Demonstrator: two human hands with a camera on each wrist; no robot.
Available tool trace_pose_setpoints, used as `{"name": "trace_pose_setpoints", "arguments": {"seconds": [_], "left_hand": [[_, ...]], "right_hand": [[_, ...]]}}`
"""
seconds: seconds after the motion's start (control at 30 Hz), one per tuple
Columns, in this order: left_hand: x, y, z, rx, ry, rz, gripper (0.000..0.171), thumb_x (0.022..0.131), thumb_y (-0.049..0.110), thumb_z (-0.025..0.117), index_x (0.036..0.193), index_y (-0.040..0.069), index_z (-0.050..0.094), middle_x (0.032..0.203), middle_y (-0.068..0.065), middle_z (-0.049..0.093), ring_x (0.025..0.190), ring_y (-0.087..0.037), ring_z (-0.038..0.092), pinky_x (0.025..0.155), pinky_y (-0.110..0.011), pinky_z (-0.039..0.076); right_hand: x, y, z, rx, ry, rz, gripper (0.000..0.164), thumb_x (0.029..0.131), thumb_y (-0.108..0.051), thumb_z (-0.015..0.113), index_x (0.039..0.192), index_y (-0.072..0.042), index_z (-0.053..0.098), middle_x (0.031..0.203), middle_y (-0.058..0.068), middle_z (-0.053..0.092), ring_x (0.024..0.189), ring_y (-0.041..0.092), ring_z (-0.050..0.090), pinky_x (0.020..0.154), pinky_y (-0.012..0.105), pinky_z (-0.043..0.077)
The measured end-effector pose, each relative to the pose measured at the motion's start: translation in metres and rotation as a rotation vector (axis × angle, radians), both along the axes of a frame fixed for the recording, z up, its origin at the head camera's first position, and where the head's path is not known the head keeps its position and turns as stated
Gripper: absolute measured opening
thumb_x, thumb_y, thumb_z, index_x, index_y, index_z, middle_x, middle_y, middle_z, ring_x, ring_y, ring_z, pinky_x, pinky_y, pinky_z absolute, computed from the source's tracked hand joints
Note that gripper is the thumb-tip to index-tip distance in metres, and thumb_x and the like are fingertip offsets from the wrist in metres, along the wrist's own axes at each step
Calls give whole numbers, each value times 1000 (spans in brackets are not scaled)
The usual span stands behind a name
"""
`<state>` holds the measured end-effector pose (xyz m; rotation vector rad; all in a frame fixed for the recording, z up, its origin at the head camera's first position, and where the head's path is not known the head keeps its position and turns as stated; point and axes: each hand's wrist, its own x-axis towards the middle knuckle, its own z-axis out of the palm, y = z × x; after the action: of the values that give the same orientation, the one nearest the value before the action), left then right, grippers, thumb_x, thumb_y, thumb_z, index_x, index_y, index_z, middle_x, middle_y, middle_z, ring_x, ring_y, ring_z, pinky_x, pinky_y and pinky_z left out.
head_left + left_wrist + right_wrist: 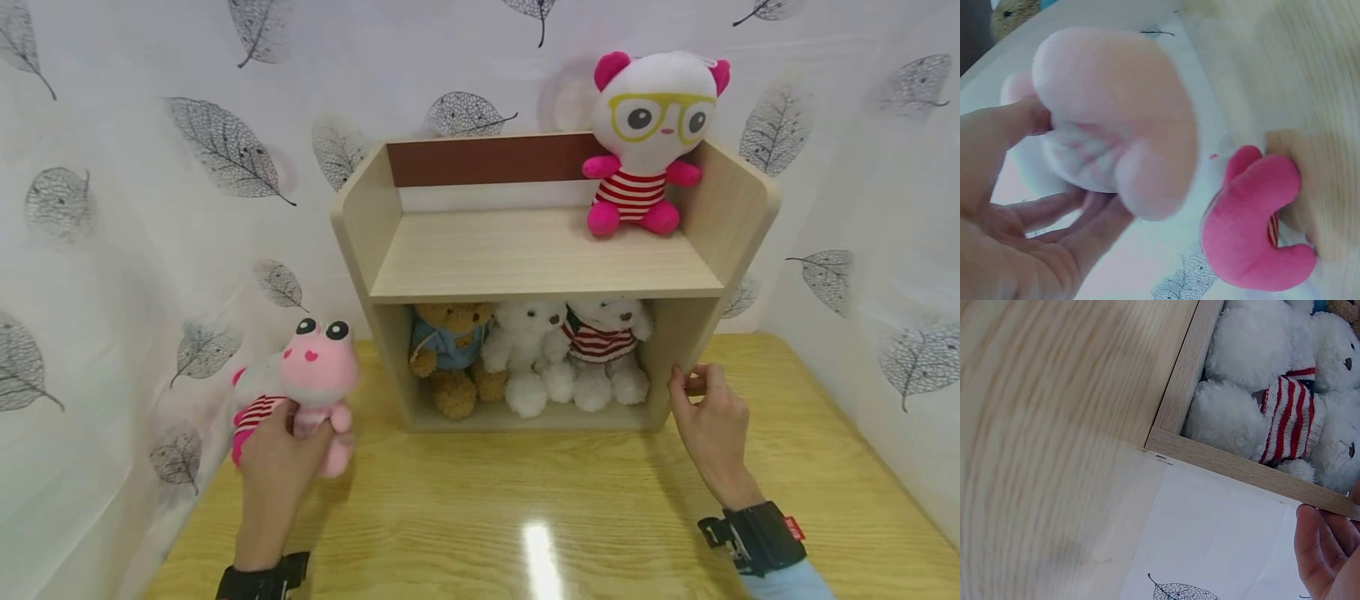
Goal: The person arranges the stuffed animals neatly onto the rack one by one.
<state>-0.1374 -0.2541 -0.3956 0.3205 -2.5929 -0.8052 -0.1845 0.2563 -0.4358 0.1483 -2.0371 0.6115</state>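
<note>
My left hand (281, 454) grips a pink plush toy (321, 367) round its body, thumb on one side and fingers on the other. The toy has bulging eyes on top of its head and heart-shaped nostrils; its rounded pink underside faces the left wrist view. Just behind it, partly covered by the hand, sits a second plush (1244, 231) with magenta legs and a red-striped top. On the other side, my right hand (712, 421) pinches the front edge of the right side panel of a small wooden shelf (540, 258).
On the shelf's upper board sits a panda plush (633, 196) with yellow glasses. The lower compartment holds a brown teddy (455, 396), a white plush (527, 392) and a white plush in a striped top (603, 346). Leaf-printed cloth (112, 292) surrounds the wooden table (465, 508).
</note>
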Motion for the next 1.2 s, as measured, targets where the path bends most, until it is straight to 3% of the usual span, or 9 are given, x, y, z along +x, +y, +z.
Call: {"name": "trace_pose_setpoints", "arguments": {"seconds": [0.2,0.37,0.5,0.67,0.9,1.1,1.2], "left_hand": [[8,8,4,89,276,15,30,75,27,79,97,10,68,79,-12,71,70,-20,59,60,-33,46],[13,13,6,102,491,-12,34,66,12,84,95,1,69,77,-11,71,66,-14,61,56,-8,46],[17,18,7,72,605,-59,40,62,5,83,95,-9,65,82,-17,70,66,-17,62,65,-2,45],[19,27,6,55,730,-146,45,55,2,82,93,-12,64,80,-20,68,65,-21,60,69,-1,43],[18,47,12,84,797,-344,48,54,0,81,97,-13,63,85,-21,67,75,-23,61,75,-8,48],[24,82,40,63,832,-508,46,53,0,79,93,-14,63,83,-20,65,74,-24,61,64,-24,55],[27,98,53,49,790,-560,46,53,-1,80,93,-14,62,84,-19,65,73,-24,62,58,-34,57]], "right_hand": [[0,1,1,24,5,16,18,84,-5,65,87,12,57,62,26,68,50,35,65,35,52,43],[-1,2,1,30,15,24,18,84,-4,66,87,11,57,61,26,68,50,35,65,35,52,44],[-1,2,2,26,15,26,18,84,-4,66,87,11,57,62,26,68,50,35,65,35,52,44],[-1,3,2,26,17,29,17,84,-4,66,87,11,57,62,26,68,50,35,65,35,52,45],[-1,2,0,21,22,19,18,84,-5,66,86,11,57,62,26,68,50,35,65,35,52,44],[0,2,-1,13,6,13,18,84,-5,66,87,10,57,62,26,68,51,35,66,36,52,45],[0,2,-1,12,2,13,18,84,-5,66,87,10,57,62,26,68,51,35,66,36,52,44]]}}
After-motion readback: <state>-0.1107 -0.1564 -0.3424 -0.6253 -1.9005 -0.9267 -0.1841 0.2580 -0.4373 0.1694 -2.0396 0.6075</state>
